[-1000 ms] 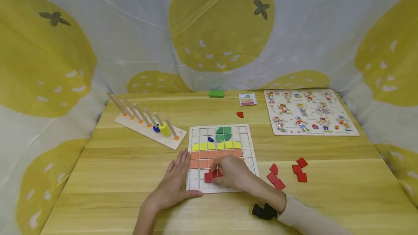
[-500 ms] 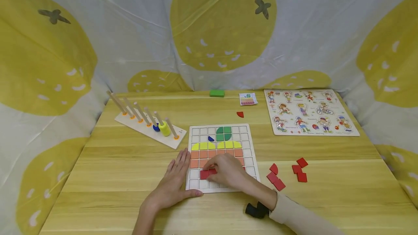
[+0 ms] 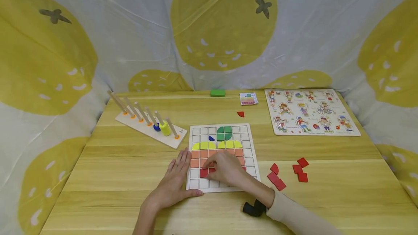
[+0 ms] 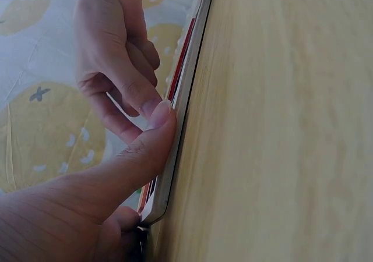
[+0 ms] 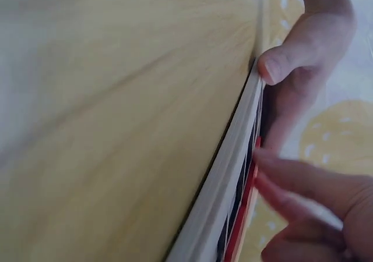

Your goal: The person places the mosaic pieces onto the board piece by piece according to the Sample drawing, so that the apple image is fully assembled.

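Note:
A white grid board [image 3: 249, 153] lies on the table, bearing green, blue, yellow, orange and red tiles. My left hand [image 3: 173, 180] rests along its left edge, thumb at the front edge, fingers straight. With thumb and forefinger my right hand [image 3: 226, 169] pinches a red square tile [image 3: 203, 173], which lies flat in a cell below the orange rows. More red tiles in that row are partly hidden under the right hand. In the right wrist view, the right fingertips [image 5: 265, 160] touch the red tiles just above the board's edge [image 5: 218, 186].
Loose red tiles [image 3: 276, 180] lie right of the board, with more red squares [image 3: 302, 177] beyond. A peg stand [image 3: 147, 131] is at left. Behind are a red quarter piece [image 3: 240, 114], pattern card [image 3: 249, 99], green block [image 3: 217, 93] and picture puzzle [image 3: 313, 113].
My right hand has moved slightly left and away from me with the red square tile, which has come from lying askew to flat in its cell. The left hand has stayed still.

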Demonstrator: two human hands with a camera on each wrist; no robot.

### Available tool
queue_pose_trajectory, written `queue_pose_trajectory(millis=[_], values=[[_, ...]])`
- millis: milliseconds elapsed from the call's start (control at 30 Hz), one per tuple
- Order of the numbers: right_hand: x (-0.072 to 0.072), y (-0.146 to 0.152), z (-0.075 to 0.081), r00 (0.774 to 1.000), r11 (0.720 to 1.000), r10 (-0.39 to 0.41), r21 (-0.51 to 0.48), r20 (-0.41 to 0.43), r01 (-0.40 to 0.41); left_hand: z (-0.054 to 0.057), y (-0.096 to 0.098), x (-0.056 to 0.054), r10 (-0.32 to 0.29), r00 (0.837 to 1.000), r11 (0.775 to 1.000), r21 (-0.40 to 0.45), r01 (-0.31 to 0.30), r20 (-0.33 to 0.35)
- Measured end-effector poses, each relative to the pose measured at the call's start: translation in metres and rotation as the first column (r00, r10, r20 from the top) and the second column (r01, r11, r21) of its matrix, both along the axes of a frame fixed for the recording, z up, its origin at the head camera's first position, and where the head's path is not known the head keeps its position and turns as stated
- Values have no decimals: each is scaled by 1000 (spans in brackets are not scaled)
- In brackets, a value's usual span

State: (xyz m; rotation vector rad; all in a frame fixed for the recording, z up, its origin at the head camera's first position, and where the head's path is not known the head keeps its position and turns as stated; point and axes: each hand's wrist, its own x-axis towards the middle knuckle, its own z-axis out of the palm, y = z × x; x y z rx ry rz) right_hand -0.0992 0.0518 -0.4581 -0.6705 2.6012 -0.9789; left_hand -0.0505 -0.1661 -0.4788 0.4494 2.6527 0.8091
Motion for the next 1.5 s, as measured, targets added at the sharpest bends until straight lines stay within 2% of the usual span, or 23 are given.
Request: queue_pose_trajectory(millis=[200, 367, 500, 600, 733, 833, 1233, 1500], values=[[-5, 34, 11, 999, 997, -30, -67, 10, 31, 0, 2, -2, -8, 1000, 1000, 6, 8, 5], [-8, 92, 18, 994, 993, -109, -51, 26, 110, 0, 2, -1, -10, 1000, 1000, 16, 10, 12], [-3, 141, 16, 985, 986, -160, -35, 71, 163, 1, 1, 0, -7, 1000, 1000, 19, 7, 12], [4, 170, 11, 980, 988, -146, -39, 136, 152, 2, 0, 1, -1, 1000, 1000, 29, 0, 6], [12, 193, 2, 974, 996, -52, -58, 219, 66, 3, -1, 2, 9, 1000, 999, 39, -9, 3], [17, 200, -3, 971, 997, -27, -67, 238, 44, 2, -1, 2, 10, 1000, 999, 42, -10, -2], [15, 192, -2, 975, 990, -138, -2, 172, 140, -1, -1, 3, 11, 999, 998, 57, -8, -41], [11, 178, 4, 955, 974, -225, 56, 196, 218, 1, -1, 1, -4, 1000, 1000, 29, 4, 0]])
